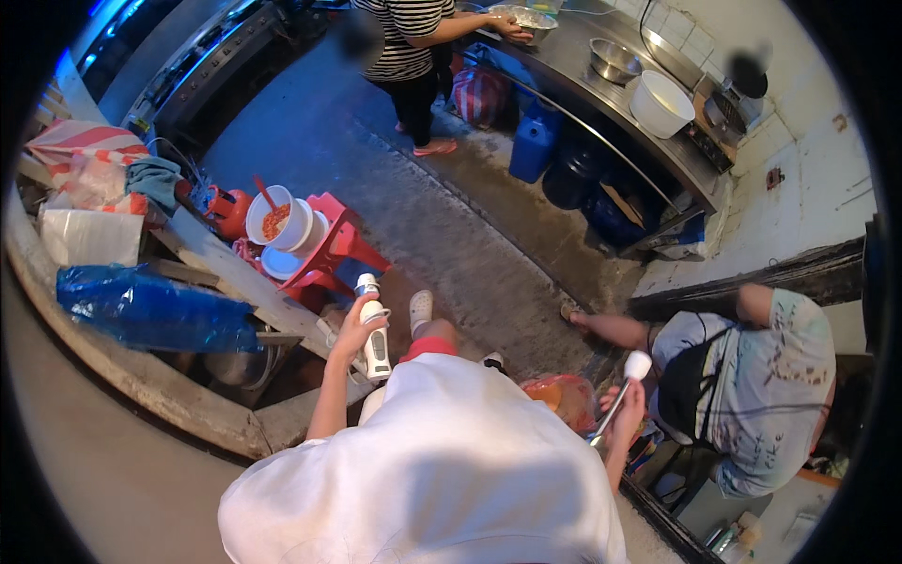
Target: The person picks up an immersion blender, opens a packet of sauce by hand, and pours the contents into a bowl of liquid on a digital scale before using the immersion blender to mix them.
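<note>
My left hand point(353, 331) is closed around a white, bottle-like device point(376, 350) with a grey panel and rim. A smaller white-and-grey cylindrical piece point(366, 284) shows just above the fingers; whether it joins the device I cannot tell. Out to the right, my right hand point(628, 415) grips a slim silver rod with a rounded white end point(637, 365). The rod slants down toward the lower left. The two held things are well apart, one on each side of my white shirt.
A red plastic stool point(340, 246) bears white buckets, one with red food point(276, 222). A blue bag point(155, 308) lies on the left ledge. One person point(402, 47) stands by the steel counter point(601, 103); another point(752, 385) is close on my right. Blue jerrycan point(534, 141) below the counter.
</note>
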A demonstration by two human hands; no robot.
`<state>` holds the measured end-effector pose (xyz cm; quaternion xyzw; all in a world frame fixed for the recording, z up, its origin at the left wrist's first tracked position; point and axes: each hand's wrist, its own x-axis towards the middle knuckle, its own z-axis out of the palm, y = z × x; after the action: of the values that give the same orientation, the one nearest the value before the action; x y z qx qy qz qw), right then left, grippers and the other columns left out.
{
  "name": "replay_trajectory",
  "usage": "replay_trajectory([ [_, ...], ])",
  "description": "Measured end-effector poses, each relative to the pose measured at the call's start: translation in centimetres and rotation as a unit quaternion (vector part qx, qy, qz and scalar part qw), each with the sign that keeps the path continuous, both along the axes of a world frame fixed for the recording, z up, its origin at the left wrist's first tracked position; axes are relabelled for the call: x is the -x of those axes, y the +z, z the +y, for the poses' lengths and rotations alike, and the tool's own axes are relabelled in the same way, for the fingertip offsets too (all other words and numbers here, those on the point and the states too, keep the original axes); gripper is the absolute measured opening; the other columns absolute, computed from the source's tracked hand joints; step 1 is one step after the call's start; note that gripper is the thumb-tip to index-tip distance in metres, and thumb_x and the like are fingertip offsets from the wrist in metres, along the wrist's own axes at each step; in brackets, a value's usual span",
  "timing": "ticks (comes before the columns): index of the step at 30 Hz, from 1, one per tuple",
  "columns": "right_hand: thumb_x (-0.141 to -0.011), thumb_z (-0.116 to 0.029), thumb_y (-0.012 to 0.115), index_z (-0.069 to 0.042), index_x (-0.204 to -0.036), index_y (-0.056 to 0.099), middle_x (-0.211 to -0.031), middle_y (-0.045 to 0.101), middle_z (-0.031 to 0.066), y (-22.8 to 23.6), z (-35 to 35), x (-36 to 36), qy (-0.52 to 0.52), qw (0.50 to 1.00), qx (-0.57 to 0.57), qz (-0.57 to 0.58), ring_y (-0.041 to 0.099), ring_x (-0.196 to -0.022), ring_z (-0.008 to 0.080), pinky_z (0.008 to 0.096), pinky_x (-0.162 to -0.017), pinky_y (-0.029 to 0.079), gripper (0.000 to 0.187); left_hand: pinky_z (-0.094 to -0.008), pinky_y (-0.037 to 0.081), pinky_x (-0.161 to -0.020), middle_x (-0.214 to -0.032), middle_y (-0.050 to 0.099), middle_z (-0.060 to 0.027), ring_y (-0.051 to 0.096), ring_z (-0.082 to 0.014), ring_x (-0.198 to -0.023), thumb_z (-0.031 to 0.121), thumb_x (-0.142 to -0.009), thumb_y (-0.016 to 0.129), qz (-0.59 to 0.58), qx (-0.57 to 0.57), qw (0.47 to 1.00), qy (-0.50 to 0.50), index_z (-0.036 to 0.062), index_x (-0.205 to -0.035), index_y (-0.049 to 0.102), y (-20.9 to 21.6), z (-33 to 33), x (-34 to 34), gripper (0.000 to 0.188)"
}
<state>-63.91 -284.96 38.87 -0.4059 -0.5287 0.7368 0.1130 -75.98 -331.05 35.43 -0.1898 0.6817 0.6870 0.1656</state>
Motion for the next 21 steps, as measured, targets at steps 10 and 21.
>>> replay_trajectory([
  [10, -0.083, -0.020, 0.050, -0.004, -0.129, 0.026, -0.128, 0.033, 0.0216, 8.6, -2.5, 18.8, 0.233, 0.922, -0.106, 0.291, 0.042, -0.114, 0.0268, 0.0295, -0.081, 0.047, 0.054, -0.0260, 0.042, -0.068, -0.087, 0.052, -0.0032, 0.051, -0.0131, -0.079, 0.007, -0.069, 0.065, -0.010, 0.011, 1.000, 0.022, 0.0155, -0.110, 0.049, -2.3, -6.6, 7.6, 0.044],
  [21, -0.088, -0.036, 0.044, 0.003, -0.089, 0.058, -0.082, 0.059, 0.0115, 8.8, -13.1, 28.1, 0.054, 0.871, -0.487, 0.023, 0.055, -0.079, 0.0178, 0.0287, -0.073, 0.043, 0.041, -0.0298, 0.043, -0.072, -0.091, 0.057, -0.0077, 0.055, -0.0182, -0.083, 0.016, -0.068, 0.064, 0.044, 0.061, 0.996, -0.050, 0.0213, -0.112, 0.049, -5.4, -13.9, 14.1, 0.047],
])
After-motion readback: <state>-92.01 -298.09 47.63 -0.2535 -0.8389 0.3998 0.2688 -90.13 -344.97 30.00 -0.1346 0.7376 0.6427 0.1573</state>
